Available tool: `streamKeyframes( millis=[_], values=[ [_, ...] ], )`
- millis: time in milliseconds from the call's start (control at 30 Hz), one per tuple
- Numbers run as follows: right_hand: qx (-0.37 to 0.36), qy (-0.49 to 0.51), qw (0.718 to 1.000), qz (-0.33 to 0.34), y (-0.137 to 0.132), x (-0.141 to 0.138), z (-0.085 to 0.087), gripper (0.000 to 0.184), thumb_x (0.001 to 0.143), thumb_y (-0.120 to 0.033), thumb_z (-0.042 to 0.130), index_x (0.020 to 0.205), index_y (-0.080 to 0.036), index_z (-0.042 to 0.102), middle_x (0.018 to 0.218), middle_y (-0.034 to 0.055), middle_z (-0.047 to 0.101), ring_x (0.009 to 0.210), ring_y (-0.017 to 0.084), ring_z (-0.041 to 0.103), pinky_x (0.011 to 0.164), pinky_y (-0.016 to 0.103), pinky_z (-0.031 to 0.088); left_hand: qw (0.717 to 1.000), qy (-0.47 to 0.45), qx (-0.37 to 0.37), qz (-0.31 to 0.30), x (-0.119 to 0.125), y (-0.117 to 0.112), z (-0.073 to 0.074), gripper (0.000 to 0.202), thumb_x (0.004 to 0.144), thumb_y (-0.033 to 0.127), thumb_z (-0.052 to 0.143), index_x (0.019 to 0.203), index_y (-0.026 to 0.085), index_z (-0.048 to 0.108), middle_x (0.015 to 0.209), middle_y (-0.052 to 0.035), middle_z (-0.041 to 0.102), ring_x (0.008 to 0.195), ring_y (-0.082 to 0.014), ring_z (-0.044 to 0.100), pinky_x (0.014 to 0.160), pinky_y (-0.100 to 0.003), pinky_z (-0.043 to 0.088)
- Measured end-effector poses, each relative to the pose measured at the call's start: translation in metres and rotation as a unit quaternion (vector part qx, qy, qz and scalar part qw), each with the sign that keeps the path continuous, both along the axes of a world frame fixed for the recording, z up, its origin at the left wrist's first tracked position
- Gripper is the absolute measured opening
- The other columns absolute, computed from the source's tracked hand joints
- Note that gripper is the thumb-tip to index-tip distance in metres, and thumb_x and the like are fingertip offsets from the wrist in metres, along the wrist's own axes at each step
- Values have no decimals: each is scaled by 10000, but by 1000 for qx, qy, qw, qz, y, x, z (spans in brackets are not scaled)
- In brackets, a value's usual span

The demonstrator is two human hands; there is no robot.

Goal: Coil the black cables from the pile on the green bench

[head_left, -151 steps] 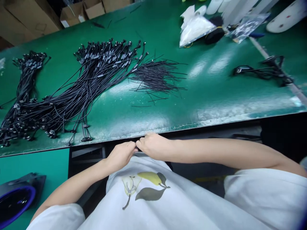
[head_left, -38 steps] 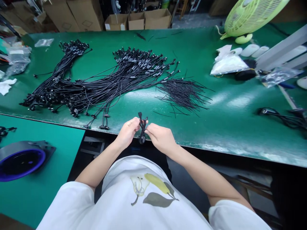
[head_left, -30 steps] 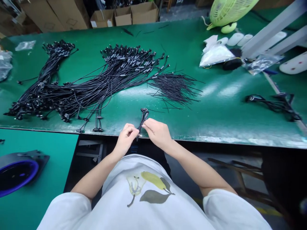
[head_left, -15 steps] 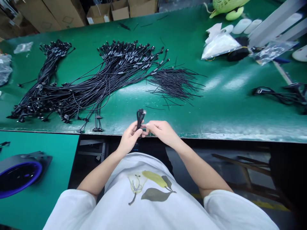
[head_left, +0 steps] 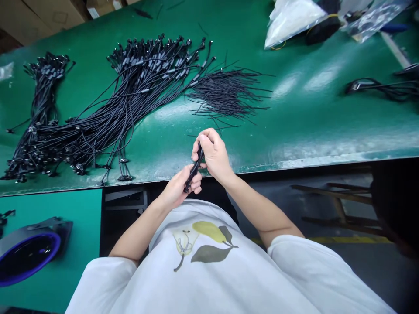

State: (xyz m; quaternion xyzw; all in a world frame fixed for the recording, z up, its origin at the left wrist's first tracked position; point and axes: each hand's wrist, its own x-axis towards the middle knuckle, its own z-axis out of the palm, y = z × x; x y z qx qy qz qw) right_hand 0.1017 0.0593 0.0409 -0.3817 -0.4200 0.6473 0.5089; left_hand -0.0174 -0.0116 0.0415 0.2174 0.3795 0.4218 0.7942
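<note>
A folded bundle of black cable [head_left: 195,168] is held between my hands, just over the table's front edge. My left hand [head_left: 179,185] is closed around its lower part, the thumb lying along it. My right hand [head_left: 212,152] grips the upper end with bent fingers, which hide the plug there. Beyond my hands lies a pile of thin black twist ties [head_left: 225,93]. Left of that pile, a large heap of black cables [head_left: 114,113] with grey sleeves and black connectors spreads across the green table [head_left: 294,126].
A second sheaf of cables [head_left: 46,87] lies at the far left. Toward the back right are a white plastic bag [head_left: 291,22] and a clear bag [head_left: 376,19]; a coiled black cable [head_left: 382,88] lies at right. A purple-rimmed oval object [head_left: 31,257] rests on the lower-left surface.
My right hand has moved up from beside the bundle to its upper end, covering the plug. The bundle now tilts to the right. My view has shifted, too.
</note>
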Motion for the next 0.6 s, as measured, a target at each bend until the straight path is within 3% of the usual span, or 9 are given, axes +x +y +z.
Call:
streamKeyframes(
  millis=[133, 267, 367, 467, 533, 600],
  values=[
    [-82, 100, 991, 31, 0, 1, 5, 309, 840, -495, 586, 894, -234, 431, 711, -60, 515, 505, 61, 516, 328, 129, 216, 999, 20, -1, 46, 8, 1, -3, 311, 867, 431, 634, 928, 127, 628, 596, 69, 300, 460, -41, 240, 416, -144, 303],
    [-125, 168, 978, 18, 4, 4, 7, 269, 860, -456, 572, 918, -235, 431, 708, -74, 446, 453, 26, 403, 347, 136, 201, 998, -36, -32, 29, 16, 1, -3, 228, 823, 333, 704, 888, 132, 620, 655, 40, 407, 536, -48, 384, 513, -158, 411],
    [-83, 126, 988, 43, 11, 10, 1, 306, 870, -514, 556, 984, -248, 454, 769, -57, 490, 496, 34, 439, 416, 150, 335, 998, -40, -45, 14, 13, 5, -2, 206, 837, 306, 684, 936, 130, 642, 670, 34, 438, 591, -66, 470, 697, -227, 516],
    [-4, 42, 998, 56, 12, 16, -9, 492, 784, -532, 665, 1152, -273, 468, 1085, 25, 565, 854, 117, 607, 679, 235, 512, 996, -20, 8, 91, 3, 19, -1, 170, 869, 266, 635, 983, 143, 662, 680, 25, 477, 767, -108, 584, 935, -312, 492],
    [30, -8, 997, 69, 7, 18, -15, 525, 758, -473, 709, 1190, -264, 497, 1210, 57, 544, 1038, 164, 584, 855, 300, 506, 984, 7, 62, 167, -4, 30, -2, 132, 870, 251, 625, 975, 181, 662, 740, 10, 548, 912, -130, 608, 982, -311, 460],
    [45, -41, 993, 100, -4, 15, -21, 364, 799, -403, 670, 1108, -231, 585, 1159, 61, 572, 1052, 174, 574, 915, 329, 478, 971, 43, 98, 213, -9, 38, -2, 108, 863, 261, 627, 953, 210, 657, 835, -2, 609, 1002, -143, 604, 975, -296, 454]
  ],
)
